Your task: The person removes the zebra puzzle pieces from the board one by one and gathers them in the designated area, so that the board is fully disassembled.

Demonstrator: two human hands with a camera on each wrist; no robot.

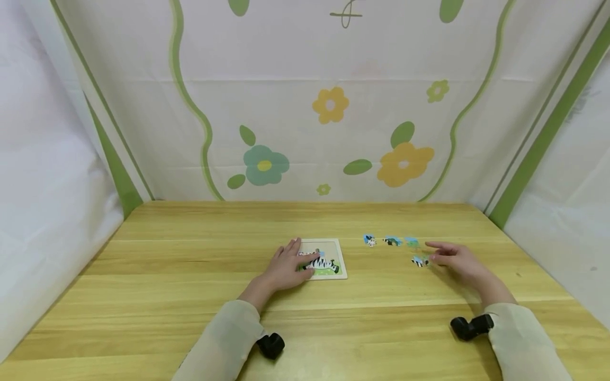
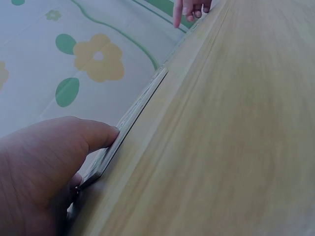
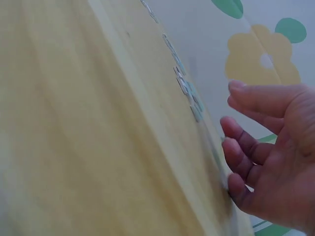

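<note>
My left hand (image 1: 286, 266) rests on the left part of a square puzzle board (image 1: 342, 259), its fingers spread and fairly straight. A zebra picture (image 1: 325, 263) shows on the board; the hand covers some of it. In the left wrist view the thumb (image 2: 101, 133) touches the board (image 2: 140, 105) near its edge. My right hand (image 1: 459, 263) hovers at the right with loosely bent fingers and nothing visible between them. Just left of its fingertips lie a zebra-striped puzzle piece (image 1: 419, 261) and a blue-green piece (image 1: 412, 242). The right wrist view shows pieces (image 3: 186, 91) beyond this hand (image 3: 280, 152).
Further left on the wooden table (image 1: 381, 328) lie two more puzzle pieces, one blue and striped (image 1: 369, 240), one blue and dark (image 1: 392, 241). A flower-patterned cloth (image 1: 286, 106) rises behind the table, with white cloth at both sides. Each wrist carries a black camera.
</note>
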